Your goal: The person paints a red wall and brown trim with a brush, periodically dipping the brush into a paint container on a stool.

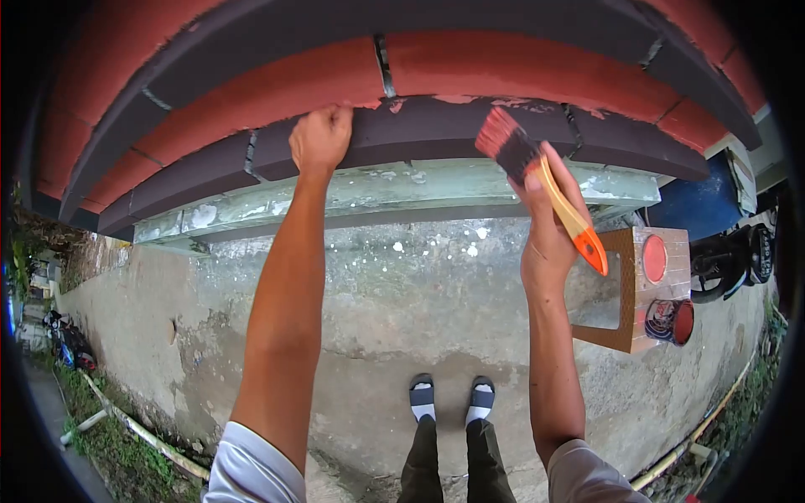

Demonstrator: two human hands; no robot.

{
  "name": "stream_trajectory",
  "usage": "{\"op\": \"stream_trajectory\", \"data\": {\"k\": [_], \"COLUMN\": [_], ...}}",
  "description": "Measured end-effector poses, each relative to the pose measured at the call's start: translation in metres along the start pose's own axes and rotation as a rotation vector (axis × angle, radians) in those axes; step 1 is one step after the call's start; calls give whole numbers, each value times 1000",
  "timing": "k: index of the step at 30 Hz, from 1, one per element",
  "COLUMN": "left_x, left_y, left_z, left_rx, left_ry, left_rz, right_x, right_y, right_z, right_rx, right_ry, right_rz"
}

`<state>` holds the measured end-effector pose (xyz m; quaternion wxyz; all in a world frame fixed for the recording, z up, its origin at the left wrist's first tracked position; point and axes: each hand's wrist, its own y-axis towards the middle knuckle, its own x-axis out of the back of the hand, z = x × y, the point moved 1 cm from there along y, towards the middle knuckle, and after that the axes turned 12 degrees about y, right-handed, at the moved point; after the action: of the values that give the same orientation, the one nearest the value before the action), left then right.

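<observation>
My right hand (549,235) grips a paintbrush (560,194) with a yellow and orange handle. The brush's dark bristles carry red paint at their tips and point up to the left, over the dark tile edging (470,127). My left hand (323,138) is closed, its curled fingers at the seam where this edging meets the red tiles (520,67); what they hold, if anything, is hidden. Uneven red paint patches run along that seam, to the right of the left hand.
A pale green painted ledge (335,194) lies below the edging. At the right, a brown stool (637,289) bears a red-topped lid (654,258) and a paint can (671,321). A motorcycle (734,261) and a blue container (700,201) stand beyond it. Concrete floor (402,310) surrounds my feet.
</observation>
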<state>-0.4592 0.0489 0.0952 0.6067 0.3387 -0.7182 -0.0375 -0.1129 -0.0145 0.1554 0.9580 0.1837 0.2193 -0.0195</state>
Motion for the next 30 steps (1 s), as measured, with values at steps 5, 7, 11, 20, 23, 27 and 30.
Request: {"op": "stream_trajectory", "data": {"k": [5, 7, 11, 20, 23, 27, 30], "left_x": [2, -1, -1, -5, -5, -5, -4], "left_y": [-4, -5, -5, -6, -5, -5, -5], "left_z": [-14, -16, -15, -17, -15, -17, -16], "left_rx": [130, 110, 97, 75, 72, 71, 59], "left_ry": [75, 73, 57, 55, 68, 71, 117], "left_rz": [-150, -159, -180, -219, -210, -214, -207], "right_x": [-31, -51, -93, -71, -62, -96, -114], "right_y": [36, 46, 62, 87, 90, 79, 66], "right_z": [-79, -99, -126, -144, -138, -150, -142], "right_rx": [341, 467, 608, 795, 798, 817, 707], "right_ry": [-241, -252, -196, -373, -380, -489, -359], "right_rz": [102, 159, 272, 99, -77, 12, 135]}}
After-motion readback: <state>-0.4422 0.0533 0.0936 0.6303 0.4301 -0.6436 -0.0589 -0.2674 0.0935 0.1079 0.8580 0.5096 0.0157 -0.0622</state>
